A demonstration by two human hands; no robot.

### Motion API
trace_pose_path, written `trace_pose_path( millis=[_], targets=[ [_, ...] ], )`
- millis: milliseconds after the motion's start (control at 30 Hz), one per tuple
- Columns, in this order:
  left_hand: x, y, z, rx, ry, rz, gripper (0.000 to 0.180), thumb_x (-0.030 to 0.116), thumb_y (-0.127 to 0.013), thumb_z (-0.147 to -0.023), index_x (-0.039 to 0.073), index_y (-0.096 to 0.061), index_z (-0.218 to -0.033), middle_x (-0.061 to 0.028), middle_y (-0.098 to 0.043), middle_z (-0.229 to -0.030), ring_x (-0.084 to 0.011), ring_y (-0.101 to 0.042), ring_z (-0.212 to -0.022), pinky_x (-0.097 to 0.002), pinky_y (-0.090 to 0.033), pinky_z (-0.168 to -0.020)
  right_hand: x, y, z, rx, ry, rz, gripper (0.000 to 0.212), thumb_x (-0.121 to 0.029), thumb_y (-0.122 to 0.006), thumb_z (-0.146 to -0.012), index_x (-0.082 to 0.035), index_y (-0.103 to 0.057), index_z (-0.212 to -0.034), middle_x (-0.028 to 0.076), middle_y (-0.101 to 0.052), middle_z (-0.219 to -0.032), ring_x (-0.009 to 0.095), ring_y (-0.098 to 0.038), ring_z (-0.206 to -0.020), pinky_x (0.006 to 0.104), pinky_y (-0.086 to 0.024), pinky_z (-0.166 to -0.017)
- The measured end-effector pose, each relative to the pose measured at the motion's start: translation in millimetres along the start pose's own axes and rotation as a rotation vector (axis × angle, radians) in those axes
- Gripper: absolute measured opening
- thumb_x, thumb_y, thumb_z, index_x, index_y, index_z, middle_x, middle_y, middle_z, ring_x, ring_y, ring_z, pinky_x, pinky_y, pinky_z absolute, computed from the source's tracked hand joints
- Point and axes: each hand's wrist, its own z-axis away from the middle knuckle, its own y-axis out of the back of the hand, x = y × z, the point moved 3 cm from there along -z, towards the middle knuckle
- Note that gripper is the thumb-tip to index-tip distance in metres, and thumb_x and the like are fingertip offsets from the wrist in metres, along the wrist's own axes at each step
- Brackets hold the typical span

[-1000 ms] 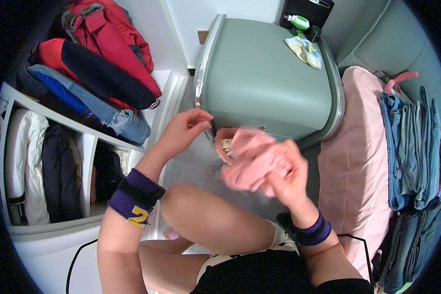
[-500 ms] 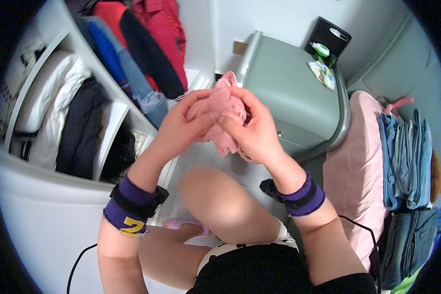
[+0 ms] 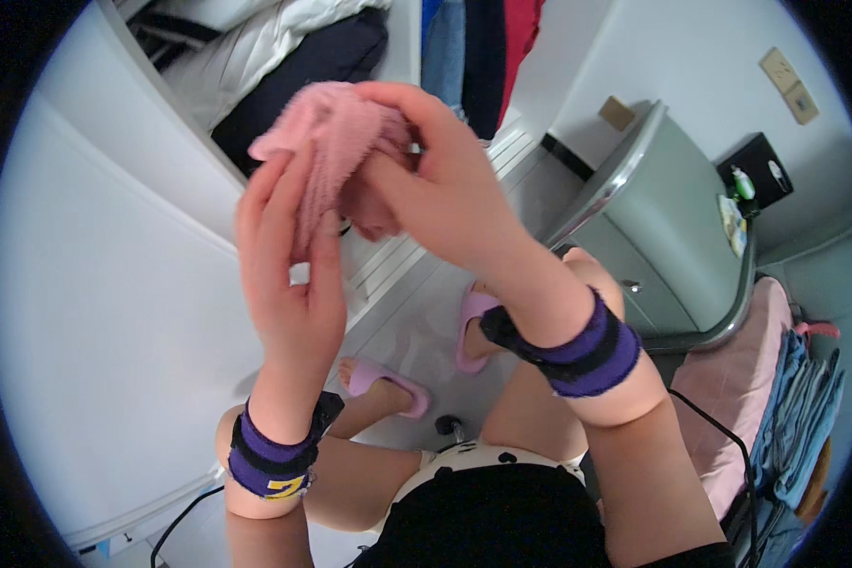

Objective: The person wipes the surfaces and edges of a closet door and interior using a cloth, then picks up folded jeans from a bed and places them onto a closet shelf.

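Note:
A fuzzy pink cloth [image 3: 324, 133], bunched up, is held in the air between my hands in front of the wardrobe shelf. My right hand [image 3: 450, 185] grips its right side, fingers over the top and thumb pressed into a fold. From below and the left, my left hand [image 3: 292, 275] supports it, its slightly spread fingers lying along the fabric. The folds hide some fingertips and the exact kind of cloth.
Behind the cloth, the wardrobe holds dark folded clothing [image 3: 327, 57] and hanging jeans [image 3: 445, 62]. A grey-green cabinet [image 3: 658, 204] stands at the right, beside a pink-covered bed [image 3: 719, 407] with folded jeans [image 3: 795, 417]. A white panel [image 3: 114, 284] fills the left.
The view has swung, so the cabinet and bed appear further right. Both hands have carried the pink cloth left, toward the wardrobe shelf, and my left hand's fingers have opened out along it.

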Motion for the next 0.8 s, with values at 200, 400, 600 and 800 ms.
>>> trace_pose_path(
  millis=[200,400,600,800],
  targets=[
    [-6.0,41.7,16.2,0.084,-0.166,-0.700,0.042,-0.007,-0.050,-0.072,0.003,-0.057,-0.112,-0.0119,-0.052,-0.116,-0.0265,-0.046,-0.101,-0.0316,-0.035,-0.088,29.4,-69.6,-18.6,0.063,0.340,0.081,0.039,-0.004,-0.048,-0.079,-0.002,-0.040,-0.117,0.017,-0.047,-0.104,0.027,-0.047,-0.088,0.0339,-0.039,-0.075],
    [-34.0,37.9,52.9,0.025,-0.136,-0.761,0.045,-0.011,-0.053,-0.065,0.005,-0.062,-0.106,-0.0087,-0.056,-0.107,-0.0229,-0.048,-0.087,-0.0286,-0.038,-0.072,79.7,-87.2,10.1,0.114,0.403,0.027,0.043,-0.011,-0.046,-0.079,0.003,-0.036,-0.119,0.023,-0.044,-0.112,0.039,-0.043,-0.102,0.0416,-0.034,-0.090],
    [-72.4,12.5,110.0,-0.200,0.068,-0.634,0.044,-0.009,-0.056,-0.063,0.008,-0.063,-0.103,-0.0086,-0.053,-0.091,-0.0216,-0.050,-0.078,-0.0290,-0.041,-0.061,164.4,-75.8,40.2,0.159,0.129,0.127,0.047,-0.012,-0.048,-0.080,0.005,-0.034,-0.121,0.024,-0.044,-0.113,0.038,-0.043,-0.105,0.0415,-0.033,-0.091],
    [-41.1,35.9,85.7,0.091,0.040,-0.483,0.042,-0.016,-0.055,-0.062,0.001,-0.062,-0.100,-0.0109,-0.049,-0.093,-0.0201,-0.049,-0.078,-0.0273,-0.043,-0.063,92.6,-90.5,24.5,0.183,0.241,0.183,0.050,-0.017,-0.048,-0.082,0.005,-0.029,-0.123,0.022,-0.037,-0.119,0.035,-0.040,-0.107,0.0397,-0.031,-0.092]
  ],
)
